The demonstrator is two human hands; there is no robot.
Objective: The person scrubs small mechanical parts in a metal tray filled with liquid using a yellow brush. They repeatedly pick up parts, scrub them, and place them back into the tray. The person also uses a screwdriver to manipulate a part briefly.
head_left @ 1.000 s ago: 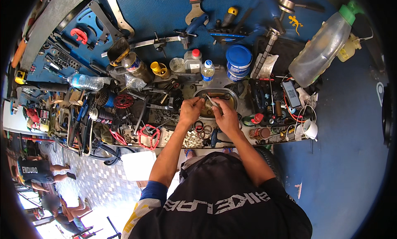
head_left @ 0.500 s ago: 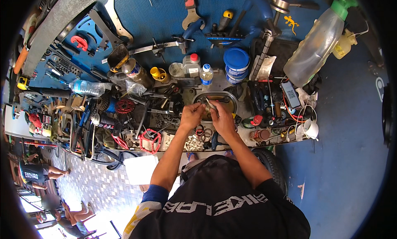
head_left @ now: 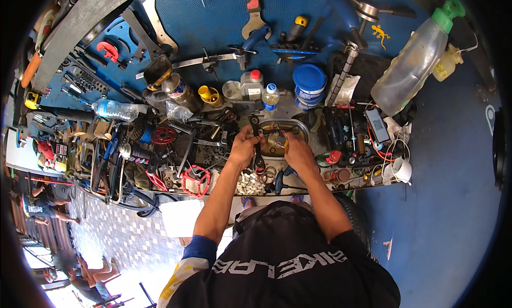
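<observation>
We are pinching a link (head_left: 259, 162) (left hand (head_left: 244, 148)) and a tool (head_left: 286, 143) (right hand (head_left: 300, 152)); slack grip could be dropping either.

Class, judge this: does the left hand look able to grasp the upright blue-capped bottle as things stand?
Probably not: the left hand holds a dark elongated part, though nothing tall seems to block its way to the bottle.

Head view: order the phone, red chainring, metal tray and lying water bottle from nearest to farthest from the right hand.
1. Metal tray: at the right hand
2. Phone: right side
3. Red chainring: left side
4. Lying water bottle: farther left
</observation>
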